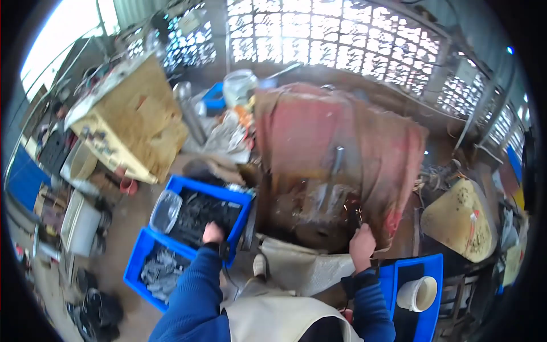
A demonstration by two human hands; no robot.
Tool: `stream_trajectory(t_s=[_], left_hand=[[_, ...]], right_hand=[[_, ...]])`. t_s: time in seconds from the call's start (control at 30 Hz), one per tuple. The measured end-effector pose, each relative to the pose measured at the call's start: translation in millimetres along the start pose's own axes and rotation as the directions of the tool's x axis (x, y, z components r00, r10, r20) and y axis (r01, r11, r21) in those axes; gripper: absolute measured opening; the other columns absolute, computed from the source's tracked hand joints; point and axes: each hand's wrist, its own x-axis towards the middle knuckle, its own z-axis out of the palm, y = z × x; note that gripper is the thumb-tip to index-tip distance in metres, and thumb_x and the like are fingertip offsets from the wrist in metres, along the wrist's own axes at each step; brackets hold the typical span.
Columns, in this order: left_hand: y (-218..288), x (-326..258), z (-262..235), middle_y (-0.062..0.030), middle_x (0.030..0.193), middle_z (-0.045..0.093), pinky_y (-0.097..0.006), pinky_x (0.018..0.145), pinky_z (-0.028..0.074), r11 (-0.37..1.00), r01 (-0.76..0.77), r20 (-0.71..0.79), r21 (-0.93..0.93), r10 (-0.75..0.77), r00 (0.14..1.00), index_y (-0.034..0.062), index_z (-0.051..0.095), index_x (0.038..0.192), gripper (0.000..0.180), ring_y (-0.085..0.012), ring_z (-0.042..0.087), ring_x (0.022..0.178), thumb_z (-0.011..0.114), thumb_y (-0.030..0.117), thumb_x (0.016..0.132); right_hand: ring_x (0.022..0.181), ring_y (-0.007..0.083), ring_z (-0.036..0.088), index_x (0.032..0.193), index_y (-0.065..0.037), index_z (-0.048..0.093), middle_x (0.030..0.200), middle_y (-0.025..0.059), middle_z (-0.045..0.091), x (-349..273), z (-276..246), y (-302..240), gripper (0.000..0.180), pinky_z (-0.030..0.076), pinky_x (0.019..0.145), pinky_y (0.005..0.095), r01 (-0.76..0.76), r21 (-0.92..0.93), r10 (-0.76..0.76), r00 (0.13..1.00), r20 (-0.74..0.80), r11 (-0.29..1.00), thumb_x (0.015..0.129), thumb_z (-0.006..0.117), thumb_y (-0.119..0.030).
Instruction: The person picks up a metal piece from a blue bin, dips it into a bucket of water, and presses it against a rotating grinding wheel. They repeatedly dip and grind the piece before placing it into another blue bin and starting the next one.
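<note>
Blue plastic crate (196,188) w/ dark metal bits inside, left hand (213,232) reaching down into it at the near edge. Fingers dip in among the dark parts, can't tell if gripping anything or just touching. Clear plastic tub (166,211) sitting at the crate's left edge. Second blue crate (149,259) just below-left of the first, touching it, filled w/ greyish metal pieces.

Right hand (361,242) up against the near lower edge of a big rusty reddish metal machine (330,154), fingers closed narrow around smth small and dark at the tip, too small to say what. Long grey bar (333,171) lying up the middle of the machine top.

Both arms in blue sleeves, dark cuffs at the wrists, pale apron or vest below. Whitish sack (307,265) draped btwn the two hands, at the foot of the machine.

Another blue crate (424,279) at lower right, just beside the right forearm, w/ a white cup-shaped container (417,293) in it. Yellowish rounded cover (458,219) further right. Worn wooden bench (134,122) at upper left, well apart from the hands, clutter all around on the floor.
</note>
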Motion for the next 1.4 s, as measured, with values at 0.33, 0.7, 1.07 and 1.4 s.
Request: stream_trajectory(t_s=[0.33, 0.7, 1.07, 1.4], left_hand=[[41.7, 31.0, -3.5, -0.0249, 0.103, 0.064, -0.05, 0.084, 0.053, 0.976, 0.107, 0.012, -0.188, -0.106, 0.994, -0.0001, 0.06, 0.101, 0.035, -0.0423, 0.063, 0.096, 0.063, 0.028, 0.082], [87.9, -41.6, -99.5, -0.0212, 0.096, 0.066, -0.045, 0.077, 0.052, 0.821, -0.063, -0.292, -0.567, -0.128, 0.948, 0.0032, 0.052, 0.11, 0.018, -0.0394, 0.064, 0.09, 0.053, 0.013, 0.095], [263.4, -79.7, -216.5, -0.0167, 0.105, 0.063, -0.038, 0.07, 0.052, 0.558, -0.586, -0.469, -0.588, 0.354, 0.809, 0.0067, 0.054, 0.127, 0.042, -0.0296, 0.063, 0.078, 0.051, -0.005, 0.087], [316.6, -74.1, -180.0, -0.0128, 0.094, 0.058, -0.042, 0.067, 0.052, 0.471, -0.773, -0.481, -0.425, 0.606, 0.634, 0.0109, 0.066, 0.109, 0.038, -0.0355, 0.062, 0.076, 0.054, -0.007, 0.078]], right_hand=[[0.078, 0.0408, 0.064, 0.095, -0.004, 0.053, 0.089, 0.019, 0.063, -4.4, -16.7, 9.9, 0.014, 0.051, 0.067, 0.0516, -0.103, 0.074, 0.106, 0.993, -0.045, 0.992, 0.09, 0.057, -0.017], [0.079, 0.0404, 0.065, 0.098, -0.002, 0.052, 0.094, 0.0206, 0.063, -3.7, -21.0, 9.5, 0.014, 0.053, 0.067, 0.0492, -0.098, 0.083, 0.1, 0.995, -0.02, 0.992, 0.091, 0.054, -0.014], [0.078, 0.0408, 0.065, 0.096, -0.002, 0.051, 0.092, 0.0208, 0.062, -6.3, -14.7, 16.3, 0.011, 0.054, 0.066, 0.0484, -0.083, 0.105, 0.092, 0.992, -0.084, 0.991, 0.089, 0.053, -0.01], [0.079, 0.0409, 0.065, 0.095, -0.001, 0.05, 0.093, 0.0212, 0.062, -4.8, -10.6, 16.4, 0.011, 0.054, 0.067, 0.0484, -0.102, 0.088, 0.109, 0.991, -0.077, 0.991, 0.087, 0.053, -0.008]])
